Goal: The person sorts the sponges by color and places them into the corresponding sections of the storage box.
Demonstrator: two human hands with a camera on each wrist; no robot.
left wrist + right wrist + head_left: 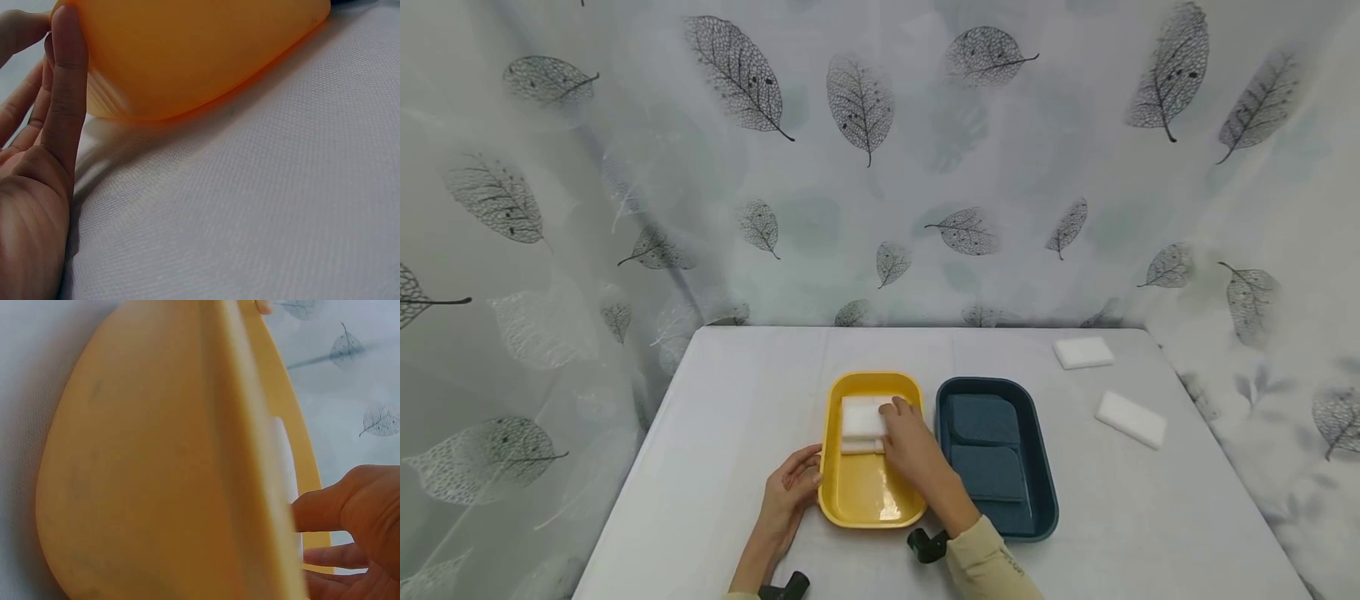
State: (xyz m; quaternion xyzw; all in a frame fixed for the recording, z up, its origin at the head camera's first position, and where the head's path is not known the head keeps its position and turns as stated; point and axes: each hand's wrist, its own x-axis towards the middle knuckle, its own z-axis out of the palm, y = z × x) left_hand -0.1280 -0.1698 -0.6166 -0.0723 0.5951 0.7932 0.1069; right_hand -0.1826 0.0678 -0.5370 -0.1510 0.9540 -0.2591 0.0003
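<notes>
A yellow tray (868, 500) lies on the white-covered table, its outer wall (187, 50) large in the left wrist view. My left hand (792, 492) holds its left edge, with the thumb (67, 69) against the wall. Reaching over the right side, my right hand (917, 446) grips a white sponge-like block (861, 415) in the tray's far half. Another white piece (860, 447) shows just below that block; how the two touch is hidden. In the right wrist view, the near wall hides most of the block, and the right hand's fingers (319, 509) bend over the rim.
Right of the yellow tray stands a dark blue tray (1047, 492) with dark blue flat blocks (988, 472) inside. Two white blocks lie on the table's right side, one farther back (1083, 352) and one nearer (1132, 419). A leaf-patterned curtain (820, 225) hangs behind.
</notes>
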